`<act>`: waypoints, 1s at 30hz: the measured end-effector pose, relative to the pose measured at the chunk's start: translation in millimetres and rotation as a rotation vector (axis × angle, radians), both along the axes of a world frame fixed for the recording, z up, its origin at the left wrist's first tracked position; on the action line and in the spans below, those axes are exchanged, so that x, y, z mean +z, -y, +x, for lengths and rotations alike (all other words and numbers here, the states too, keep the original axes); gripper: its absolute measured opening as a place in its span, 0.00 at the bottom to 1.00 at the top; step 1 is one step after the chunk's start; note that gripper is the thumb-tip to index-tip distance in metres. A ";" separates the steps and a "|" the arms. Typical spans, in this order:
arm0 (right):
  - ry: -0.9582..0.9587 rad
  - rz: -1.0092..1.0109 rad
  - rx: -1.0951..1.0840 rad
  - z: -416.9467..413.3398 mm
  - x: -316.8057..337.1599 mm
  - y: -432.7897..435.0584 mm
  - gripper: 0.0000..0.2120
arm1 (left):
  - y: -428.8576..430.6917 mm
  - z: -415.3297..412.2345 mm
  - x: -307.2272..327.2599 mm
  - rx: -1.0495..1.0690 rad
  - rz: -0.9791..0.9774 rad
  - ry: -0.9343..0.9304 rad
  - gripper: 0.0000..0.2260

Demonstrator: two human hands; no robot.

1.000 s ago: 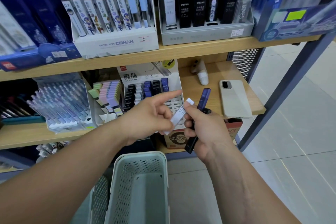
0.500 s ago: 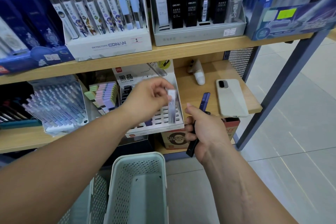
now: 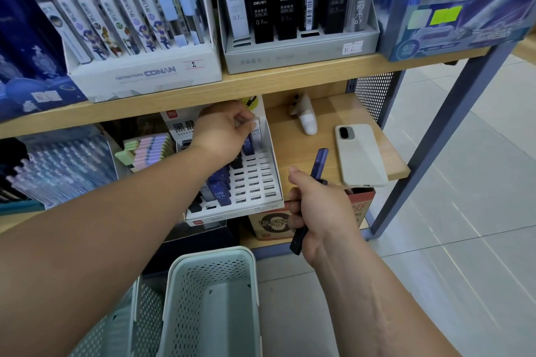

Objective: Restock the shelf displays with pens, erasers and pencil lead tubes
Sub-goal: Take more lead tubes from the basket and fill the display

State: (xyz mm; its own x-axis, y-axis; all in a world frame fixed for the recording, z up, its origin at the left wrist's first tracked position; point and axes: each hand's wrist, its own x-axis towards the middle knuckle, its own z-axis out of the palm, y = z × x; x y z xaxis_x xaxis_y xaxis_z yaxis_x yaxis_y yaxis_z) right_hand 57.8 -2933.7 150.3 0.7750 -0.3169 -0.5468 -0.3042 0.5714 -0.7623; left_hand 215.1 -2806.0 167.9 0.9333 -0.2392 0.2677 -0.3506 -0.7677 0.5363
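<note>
The lower shelf (image 3: 295, 153) carries a white slotted display (image 3: 262, 182); a green basket (image 3: 214, 269) stands at six o'clock. The left hand (image 3: 223, 132) pinches a clear lead tube (image 3: 259, 133) at the display's one o'clock corner. At the display's four o'clock, the right hand (image 3: 316, 206) grips a dark purple tube (image 3: 319, 159).

We noted clear lead tube (image 3: 259, 134) upright at back right corner of white slotted display (image 3: 262, 182), top end pinched by left hand (image 3: 224, 132). We found dark blue tubes (image 3: 219, 192), marked HB 0.5, standing in display's left columns; right columns showed bare slots. We recorded violet tube (image 3: 319, 161) tilted, upper end leaning away, gripped in right hand (image 3: 319, 209), just right of display. We could not tell number of tubes in that grip.
</note>
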 end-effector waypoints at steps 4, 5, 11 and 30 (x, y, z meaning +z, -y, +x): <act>-0.004 0.001 0.003 1.1 0.3 -0.2 0.10 | 1.0 2.4 -4.7 -0.009 0.022 -0.016 0.04; -0.005 0.003 0.003 1.5 0.7 -0.2 0.10 | 1.1 3.1 -5.8 -0.009 0.023 -0.018 0.04; -0.009 0.020 0.009 0.5 2.2 -0.9 0.09 | 3.0 7.2 -5.2 -0.023 0.051 -0.005 0.02; -0.055 -0.012 0.017 -0.7 2.4 1.3 0.09 | 5.3 11.0 0.4 -0.097 0.299 0.101 0.09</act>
